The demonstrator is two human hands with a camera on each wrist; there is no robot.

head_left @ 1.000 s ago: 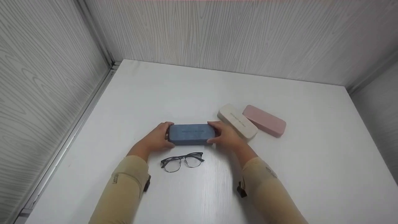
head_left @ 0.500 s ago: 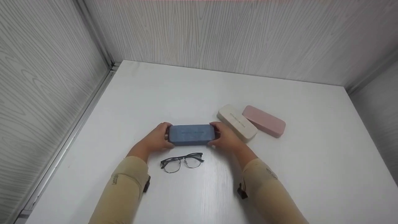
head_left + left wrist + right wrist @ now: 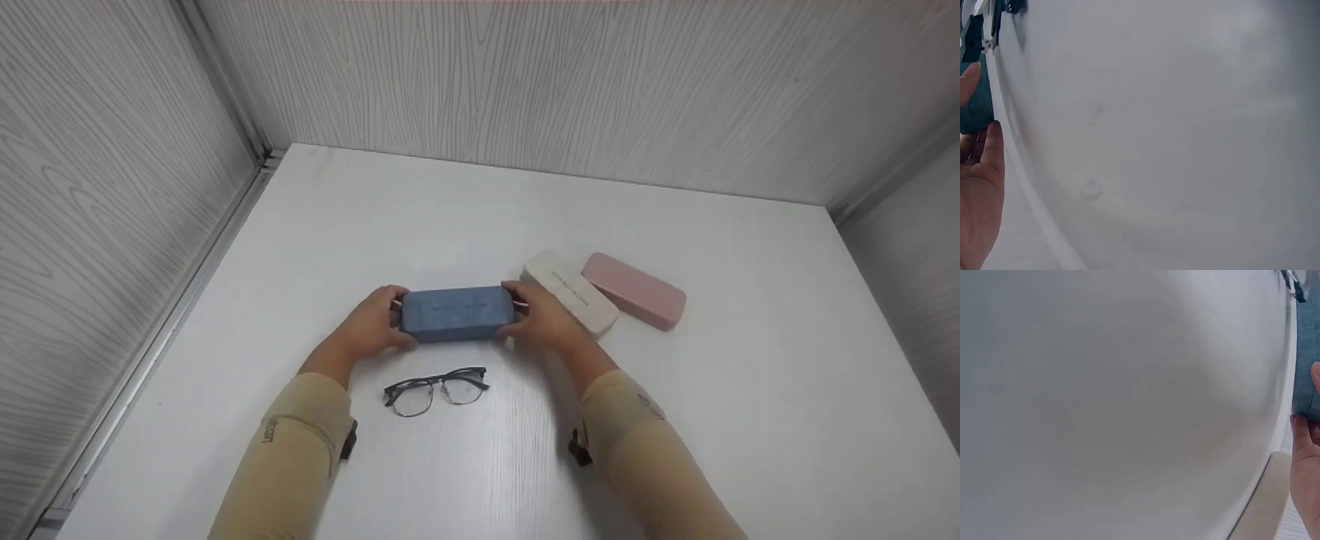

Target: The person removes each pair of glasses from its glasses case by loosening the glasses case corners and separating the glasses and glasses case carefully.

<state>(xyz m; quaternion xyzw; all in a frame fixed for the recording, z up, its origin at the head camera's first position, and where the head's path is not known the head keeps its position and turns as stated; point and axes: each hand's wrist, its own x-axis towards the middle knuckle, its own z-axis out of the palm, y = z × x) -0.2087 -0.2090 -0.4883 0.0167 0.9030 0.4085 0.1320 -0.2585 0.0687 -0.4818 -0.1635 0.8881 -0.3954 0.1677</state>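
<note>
A closed blue glasses case (image 3: pixel 457 313) spans the gap between my two hands in the head view. My left hand (image 3: pixel 369 326) grips its left end, thumb on the near side and fingers at the far corner. At the other end my right hand (image 3: pixel 546 321) holds it the same way. Both wrist views catch only an edge of the case, at the left wrist (image 3: pixel 977 107) and the right. Dark-framed eyeglasses (image 3: pixel 436 391) lie just in front of the case, untouched. Whether the case clears the tabletop is hard to tell.
A cream glasses case (image 3: pixel 571 292) lies close behind my right hand. Against it, further right, sits a pink glasses case (image 3: pixel 636 291). All of this is on a white table (image 3: pixel 750 420) with wood-grain panels (image 3: pixel 525 82) at its back and sides.
The blue case has shifted slightly away from me and tilted a little, its right end now higher in view. Both hands moved with it. The eyeglasses and other cases stayed put.
</note>
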